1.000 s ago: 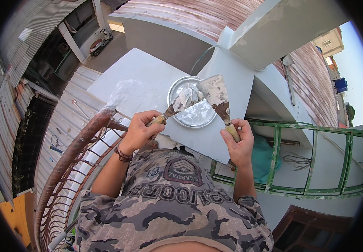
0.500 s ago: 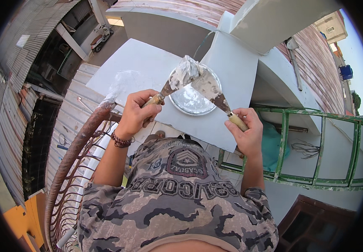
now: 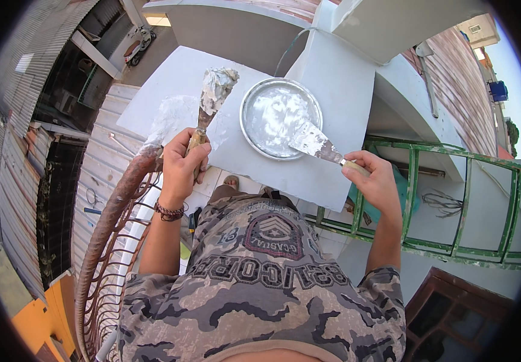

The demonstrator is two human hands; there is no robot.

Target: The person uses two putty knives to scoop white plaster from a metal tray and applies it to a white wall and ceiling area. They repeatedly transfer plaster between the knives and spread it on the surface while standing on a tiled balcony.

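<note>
My left hand (image 3: 183,161) is closed round the wooden handle of a putty knife (image 3: 202,119), held blade up. A thick lump of greyish-white putty (image 3: 218,86) sits on its blade. My right hand (image 3: 374,181) grips the handle of a second, wider putty knife (image 3: 327,149), whose blade is smeared with white. That blade lies over the lower right rim of a round metal tray (image 3: 243,123), coated inside with thin white residue. The tray rests on a pale flat ledge (image 3: 224,160) in front of me.
A rusty curved railing (image 3: 106,223) runs along my left, with white smears at its top end. To the right lies a green metal ladder (image 3: 408,199), with a teal bag (image 3: 408,187) behind it. A long-handled tool (image 3: 427,84) leans farther back on the right.
The two knives, together over the tray before, have moved apart. The putty lump went left on the left knife, while the right knife came down to the tray's lower right.
</note>
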